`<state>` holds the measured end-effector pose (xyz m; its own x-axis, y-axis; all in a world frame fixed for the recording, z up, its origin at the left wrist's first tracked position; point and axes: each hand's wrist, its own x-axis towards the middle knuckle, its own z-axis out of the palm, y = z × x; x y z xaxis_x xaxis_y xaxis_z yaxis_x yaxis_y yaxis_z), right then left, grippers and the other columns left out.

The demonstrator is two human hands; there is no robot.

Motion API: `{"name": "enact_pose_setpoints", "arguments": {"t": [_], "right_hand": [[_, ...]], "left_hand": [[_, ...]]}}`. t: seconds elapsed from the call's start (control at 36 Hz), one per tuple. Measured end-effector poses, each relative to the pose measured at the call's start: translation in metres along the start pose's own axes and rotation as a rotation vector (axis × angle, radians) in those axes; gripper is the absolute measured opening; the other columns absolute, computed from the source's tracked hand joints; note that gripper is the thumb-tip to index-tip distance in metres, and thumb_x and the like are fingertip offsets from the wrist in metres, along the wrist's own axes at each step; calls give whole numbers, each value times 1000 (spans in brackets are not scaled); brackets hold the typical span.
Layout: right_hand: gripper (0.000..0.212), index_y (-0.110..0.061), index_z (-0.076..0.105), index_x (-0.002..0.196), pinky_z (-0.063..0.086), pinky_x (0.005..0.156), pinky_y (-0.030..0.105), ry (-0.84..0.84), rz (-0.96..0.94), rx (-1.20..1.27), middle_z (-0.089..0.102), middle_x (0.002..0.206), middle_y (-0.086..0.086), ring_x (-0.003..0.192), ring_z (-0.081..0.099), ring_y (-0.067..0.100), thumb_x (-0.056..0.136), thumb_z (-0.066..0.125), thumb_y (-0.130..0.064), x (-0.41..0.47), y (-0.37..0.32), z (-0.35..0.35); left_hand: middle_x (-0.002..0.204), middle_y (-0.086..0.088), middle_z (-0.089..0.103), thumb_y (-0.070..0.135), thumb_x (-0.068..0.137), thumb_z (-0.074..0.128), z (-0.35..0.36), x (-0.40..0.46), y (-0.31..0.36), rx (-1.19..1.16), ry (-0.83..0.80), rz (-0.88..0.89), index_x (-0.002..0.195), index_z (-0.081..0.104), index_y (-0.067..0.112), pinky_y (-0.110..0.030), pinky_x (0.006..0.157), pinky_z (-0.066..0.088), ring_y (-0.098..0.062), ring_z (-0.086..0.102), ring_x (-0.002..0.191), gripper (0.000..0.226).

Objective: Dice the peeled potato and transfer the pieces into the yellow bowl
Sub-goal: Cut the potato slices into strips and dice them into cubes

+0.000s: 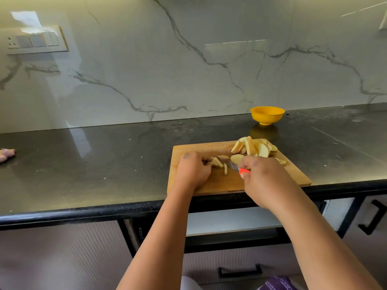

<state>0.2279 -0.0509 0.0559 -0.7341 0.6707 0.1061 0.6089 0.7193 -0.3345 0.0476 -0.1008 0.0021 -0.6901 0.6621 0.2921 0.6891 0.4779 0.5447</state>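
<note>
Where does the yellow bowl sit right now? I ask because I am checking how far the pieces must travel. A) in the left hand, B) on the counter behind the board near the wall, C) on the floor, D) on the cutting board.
B: the yellow bowl stands on the dark counter beyond the cutting board, near the marble wall, and neither hand touches it.
</note>
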Motion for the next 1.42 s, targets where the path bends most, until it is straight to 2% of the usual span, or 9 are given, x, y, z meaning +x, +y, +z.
{"name": "enact_pose_setpoints", "arguments": {"t": [0.11,0.28,0.56,0.75,0.86,1.0,1.14,1.25,1.42], "right_hand": [[28,-24,58,118,54,63,23,176,-52,102,62,94,-1,79,59,14,94,58,-9,3,-4,10],[33,-22,54,126,54,70,23,100,-31,131,63,103,0,88,61,15,96,56,-8,7,-16,25],[31,-18,55,124,57,79,27,28,14,90,64,106,3,93,63,18,94,58,-10,10,-31,33],[36,-14,51,130,52,81,29,-40,65,26,62,118,8,106,62,23,95,59,-10,22,-51,37],[34,-12,53,128,52,85,32,-65,48,-8,61,121,10,109,60,25,94,60,-11,32,-58,33],[40,-13,49,131,52,87,32,-138,16,-80,59,122,9,110,59,24,93,61,-10,21,-53,29],[32,-16,47,123,48,66,27,-110,1,-41,51,89,2,84,55,18,94,54,-5,-5,-36,31],[30,-15,49,121,41,57,22,-77,-4,16,53,89,1,82,56,17,93,53,-3,-11,-32,31],[27,-16,46,118,37,53,23,-122,-65,-67,46,81,-1,76,52,15,95,50,-4,-24,-24,24]], "left_hand": [[111,1,71,12,93,52,-3,-5,2,-17,49,-5,118,69,18,-21,75,42,-12,57,90,31],[106,0,73,10,89,57,-3,-9,3,-59,103,8,116,70,17,-20,81,48,-15,64,95,30],[94,-1,73,14,93,56,1,-8,2,10,174,45,106,75,18,-10,50,29,-9,54,74,23],[53,15,47,8,87,59,1,-7,1,-32,163,68,69,63,23,-8,50,35,-7,42,53,23],[59,16,53,11,89,60,-1,-7,2,-63,137,72,83,74,18,-6,53,35,-1,47,56,17],[70,10,66,8,84,61,-1,-8,2,-84,146,32,80,74,19,-7,55,37,-9,57,66,17],[94,-1,75,15,89,68,-4,-7,1,-60,136,40,98,77,13,-16,70,39,-14,65,87,13],[100,-1,75,20,92,66,-6,-7,0,-78,137,30,102,77,13,-17,74,40,-16,65,93,16],[98,2,74,20,93,66,-7,-10,2,-94,131,13,101,77,16,-6,61,35,-9,62,86,14]]}}
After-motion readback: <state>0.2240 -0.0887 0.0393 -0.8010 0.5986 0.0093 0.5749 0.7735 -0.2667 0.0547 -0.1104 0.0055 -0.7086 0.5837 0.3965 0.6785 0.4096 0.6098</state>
